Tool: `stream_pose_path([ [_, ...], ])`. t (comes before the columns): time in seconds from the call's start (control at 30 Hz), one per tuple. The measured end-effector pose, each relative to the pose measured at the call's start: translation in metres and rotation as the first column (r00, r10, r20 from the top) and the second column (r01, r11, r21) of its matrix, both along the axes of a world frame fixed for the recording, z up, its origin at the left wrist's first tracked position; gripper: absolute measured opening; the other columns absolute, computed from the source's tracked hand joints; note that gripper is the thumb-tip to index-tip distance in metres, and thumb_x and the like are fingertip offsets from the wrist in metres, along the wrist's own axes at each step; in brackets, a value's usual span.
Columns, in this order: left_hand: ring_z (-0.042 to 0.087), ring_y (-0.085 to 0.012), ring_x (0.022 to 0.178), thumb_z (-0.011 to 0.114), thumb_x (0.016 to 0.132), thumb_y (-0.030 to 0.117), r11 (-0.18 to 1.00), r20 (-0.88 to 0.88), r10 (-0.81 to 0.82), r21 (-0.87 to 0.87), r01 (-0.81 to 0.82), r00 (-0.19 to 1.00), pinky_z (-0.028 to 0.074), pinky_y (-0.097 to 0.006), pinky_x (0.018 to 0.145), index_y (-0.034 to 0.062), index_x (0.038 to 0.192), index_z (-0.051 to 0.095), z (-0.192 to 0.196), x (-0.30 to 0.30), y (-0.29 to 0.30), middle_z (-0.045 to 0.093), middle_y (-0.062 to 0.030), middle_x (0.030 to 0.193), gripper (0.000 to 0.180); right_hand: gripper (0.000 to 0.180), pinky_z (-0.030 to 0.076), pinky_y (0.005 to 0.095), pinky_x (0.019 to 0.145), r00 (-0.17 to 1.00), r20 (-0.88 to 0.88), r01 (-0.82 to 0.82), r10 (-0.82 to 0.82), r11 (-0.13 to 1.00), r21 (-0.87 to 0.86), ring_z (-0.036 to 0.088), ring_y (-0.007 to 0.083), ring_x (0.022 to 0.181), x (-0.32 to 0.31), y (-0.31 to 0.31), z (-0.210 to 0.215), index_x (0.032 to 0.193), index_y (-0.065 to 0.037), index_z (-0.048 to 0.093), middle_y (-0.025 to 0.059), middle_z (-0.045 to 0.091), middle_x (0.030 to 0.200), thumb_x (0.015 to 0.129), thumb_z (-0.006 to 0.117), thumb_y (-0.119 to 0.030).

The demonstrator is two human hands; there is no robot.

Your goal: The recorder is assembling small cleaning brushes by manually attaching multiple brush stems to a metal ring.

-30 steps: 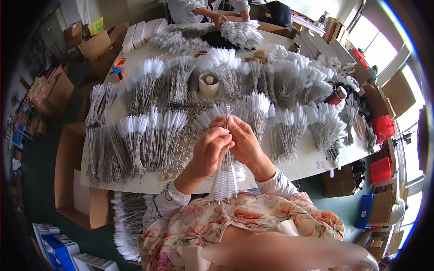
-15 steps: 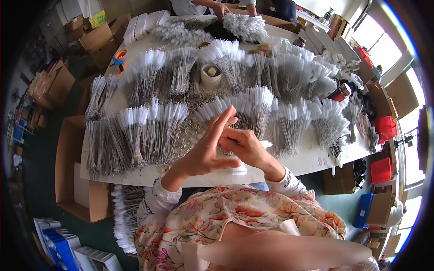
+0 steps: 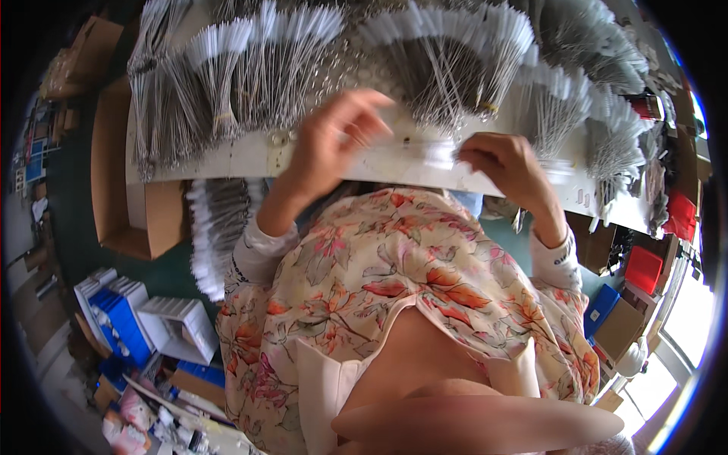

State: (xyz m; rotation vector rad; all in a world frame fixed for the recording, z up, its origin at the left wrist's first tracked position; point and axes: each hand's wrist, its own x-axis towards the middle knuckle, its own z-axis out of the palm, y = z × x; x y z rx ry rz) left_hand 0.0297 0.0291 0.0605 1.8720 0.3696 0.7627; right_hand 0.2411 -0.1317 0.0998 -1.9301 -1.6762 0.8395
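My left hand (image 3: 330,144) is raised over the near table edge, its fingers blurred but apart, and I see nothing in it. To its right, my right hand (image 3: 504,163) is closed, fingers bent down toward the table edge. What its fingertips hold, if anything, I cannot make out; a blurred white streak (image 3: 440,154) shows beside them. Bundles of thin wire brushes with white bristle ends stand just beyond: one group (image 3: 258,76) beyond my left hand, another (image 3: 455,68) beyond and between both hands. Small metal rings (image 3: 345,64) lie scattered between these groups.
The white table (image 3: 250,158) runs across in front of me. More brush bundles (image 3: 553,106) stand at the right. An open cardboard box (image 3: 144,220) is at the left, beside a stack of brushes (image 3: 212,243) below the table. Red bins (image 3: 643,269) are at the far right.
My hands were close together over the table and are now apart, the right one further right. The view has tilted down toward my lap, so the table sits higher in the picture.
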Motion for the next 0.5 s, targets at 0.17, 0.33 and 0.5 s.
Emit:
stream_pose_path([
  [0.17,0.05,-0.0061,0.05,0.06,0.085,0.019,0.917,-0.325,0.398,0.176,-0.359,0.858,0.041,-0.02,0.046,0.0025,0.088,0.061,-0.04,-0.052,0.018,0.057,-0.0014,0.06,0.016,0.012,0.046,0.0384,0.059,0.806,0.582,0.191,-0.105,0.978,-0.089,0.06,0.028,0.067,0.01,-0.058,-0.061,0.079,-0.002,0.06,0.009,0.061,0.073,0.081,0.056,-0.014],
  [0.33,0.057,-0.0147,0.051,0.063,0.082,0.022,0.88,-0.481,0.452,0.379,-0.286,0.751,0.044,-0.027,0.048,0.004,0.077,0.059,-0.072,-0.064,-0.003,0.058,-0.0073,0.058,0.019,0.007,0.048,0.0333,0.058,0.951,-0.218,0.242,-0.221,0.967,0.076,0.06,0.0259,0.064,-0.035,-0.021,-0.052,0.08,-0.001,0.062,0.0087,0.061,0.073,0.079,0.06,-0.009],
  [0.5,0.063,-0.0124,0.07,0.056,0.085,0.007,0.947,-0.381,0.151,-0.21,-0.245,0.912,0.052,-0.024,0.059,-0.0006,0.081,0.056,-0.059,-0.052,0.001,0.063,-0.0086,0.08,0.009,0.008,0.049,0.0334,0.06,0.99,-0.125,-0.005,0.061,0.914,0.406,0.061,0.0265,0.068,-0.085,0.051,-0.065,0.081,-0.007,0.064,0.0078,0.062,0.084,0.078,0.062,-0.014],
])
